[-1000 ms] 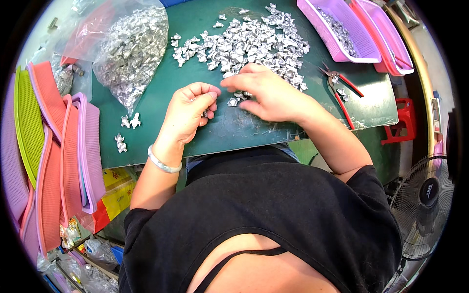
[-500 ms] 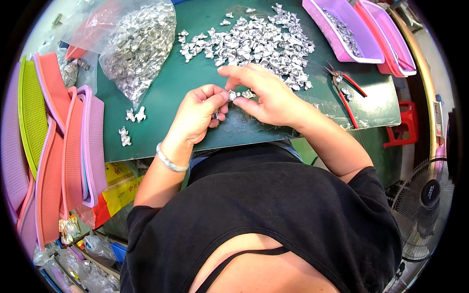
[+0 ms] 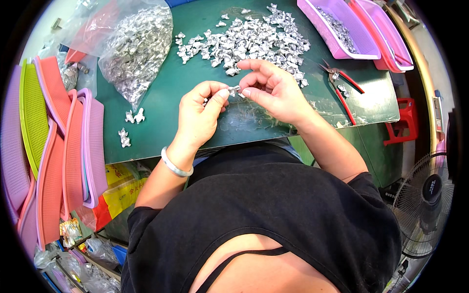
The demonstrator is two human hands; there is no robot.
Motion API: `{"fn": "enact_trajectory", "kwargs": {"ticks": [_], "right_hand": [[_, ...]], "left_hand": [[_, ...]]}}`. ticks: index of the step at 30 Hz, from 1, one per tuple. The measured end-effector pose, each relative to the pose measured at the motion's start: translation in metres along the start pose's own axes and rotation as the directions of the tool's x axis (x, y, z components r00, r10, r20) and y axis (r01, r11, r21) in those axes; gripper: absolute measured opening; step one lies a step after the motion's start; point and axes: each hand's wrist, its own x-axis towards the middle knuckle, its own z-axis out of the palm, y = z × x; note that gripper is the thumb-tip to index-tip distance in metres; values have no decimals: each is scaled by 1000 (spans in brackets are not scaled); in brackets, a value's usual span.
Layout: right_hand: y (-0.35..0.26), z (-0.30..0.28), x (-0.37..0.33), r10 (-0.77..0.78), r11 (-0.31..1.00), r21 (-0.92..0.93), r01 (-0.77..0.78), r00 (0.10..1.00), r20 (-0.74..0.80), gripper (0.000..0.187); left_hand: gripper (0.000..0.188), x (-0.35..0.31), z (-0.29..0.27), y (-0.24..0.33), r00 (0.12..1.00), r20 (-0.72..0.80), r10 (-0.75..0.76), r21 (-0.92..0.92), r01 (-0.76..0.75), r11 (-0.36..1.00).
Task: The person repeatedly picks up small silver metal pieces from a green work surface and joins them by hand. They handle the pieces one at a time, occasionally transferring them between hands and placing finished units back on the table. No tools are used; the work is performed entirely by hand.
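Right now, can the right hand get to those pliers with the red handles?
Probably yes: the pliers lie uncovered on the green table, to the right of the right hand, though it seems busy with a small silver piece.

"Left forearm [image 3: 159, 185] angling up and inward, right forearm [image 3: 330, 143] slanting across to meet it!"
"And the left grip [image 3: 201, 108]?"
"Fingers curled under, thumb [image 3: 221, 96] pressed down toward them, a tight pinch!"
"Now the right grip [image 3: 279, 95]!"
"Facing it, thumb pointing left, one finger arched high above, the next bent in close to that thumb. The two sets of fingertips are near each other!"
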Motion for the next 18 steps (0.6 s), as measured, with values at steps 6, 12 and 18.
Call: {"fn": "enact_trajectory", "kwargs": {"ticks": [6,12,18], "right_hand": [[2,2,-1,-75,992,-101,70,996,-43,37],[5,1,-3,-162,972,-179,150,985,-58,39],[8,2,-5,-163,975,-158,154,986,-47,41]], "left_hand": [[13,-3,4,2,1000,25,3,19,-4,1000],[16,-3,6,8,977,88,-194,-270,211,939],[17,-2,4,7,960,128,-250,-433,281,857]]}}
